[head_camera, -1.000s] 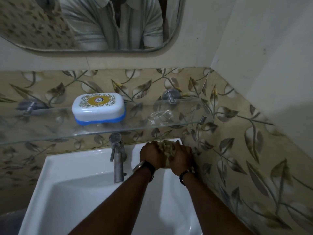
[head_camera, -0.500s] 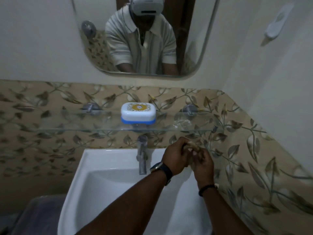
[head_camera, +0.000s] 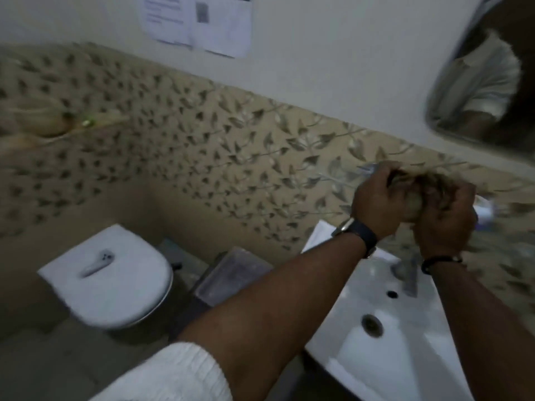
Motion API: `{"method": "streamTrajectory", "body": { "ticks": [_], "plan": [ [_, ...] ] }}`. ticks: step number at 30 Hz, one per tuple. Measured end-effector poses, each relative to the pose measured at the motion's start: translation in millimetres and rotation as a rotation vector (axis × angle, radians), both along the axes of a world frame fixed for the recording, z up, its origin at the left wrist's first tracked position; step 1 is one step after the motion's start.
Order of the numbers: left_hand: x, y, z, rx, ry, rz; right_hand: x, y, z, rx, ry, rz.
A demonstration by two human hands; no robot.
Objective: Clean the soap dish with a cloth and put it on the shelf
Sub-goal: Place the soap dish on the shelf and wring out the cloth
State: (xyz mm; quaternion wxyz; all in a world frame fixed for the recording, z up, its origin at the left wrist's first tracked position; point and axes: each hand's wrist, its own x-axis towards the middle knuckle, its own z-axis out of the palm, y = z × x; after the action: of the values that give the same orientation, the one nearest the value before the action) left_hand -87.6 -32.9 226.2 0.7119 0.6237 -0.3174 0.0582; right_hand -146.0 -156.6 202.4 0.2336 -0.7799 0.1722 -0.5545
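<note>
Both my hands are raised above the white sink (head_camera: pixel 385 351) and hold a bunched brownish cloth (head_camera: pixel 417 198) between them. My left hand (head_camera: pixel 376 201) grips its left side and my right hand (head_camera: pixel 445 221) its right side. The white and blue soap dish (head_camera: pixel 484 210) shows only as a blurred sliver just right of my right hand, on the glass shelf (head_camera: pixel 367 168), whose left end peeks above my left hand. The picture is smeared by motion.
The tap (head_camera: pixel 405 273) stands at the sink's back rim under my right wrist. A mirror (head_camera: pixel 486 82) hangs at the upper right. To the left are a white toilet (head_camera: pixel 115 279) with its lid down and a dark bin (head_camera: pixel 231 276). Papers (head_camera: pixel 199 21) are stuck on the wall.
The view has swung far left and tilted, bringing the toilet and bin into sight. My hands stay together on the cloth, now higher, at shelf level. The soap dish has slid to the right edge.
</note>
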Motion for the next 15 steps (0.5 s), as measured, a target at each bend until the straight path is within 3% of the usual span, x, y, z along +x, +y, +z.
{"method": "streamTrajectory", "body": {
  "ticks": [7,15],
  "plan": [
    [85.4,126.6,-24.2,-0.090,0.128,0.300,100.3,123.7,6.0,-0.094,0.096,0.311],
    [135.5,213.4,-84.0,-0.051,0.343,0.378,170.1,190.5,-27.2,-0.103,0.409,0.531]
  ]
}}
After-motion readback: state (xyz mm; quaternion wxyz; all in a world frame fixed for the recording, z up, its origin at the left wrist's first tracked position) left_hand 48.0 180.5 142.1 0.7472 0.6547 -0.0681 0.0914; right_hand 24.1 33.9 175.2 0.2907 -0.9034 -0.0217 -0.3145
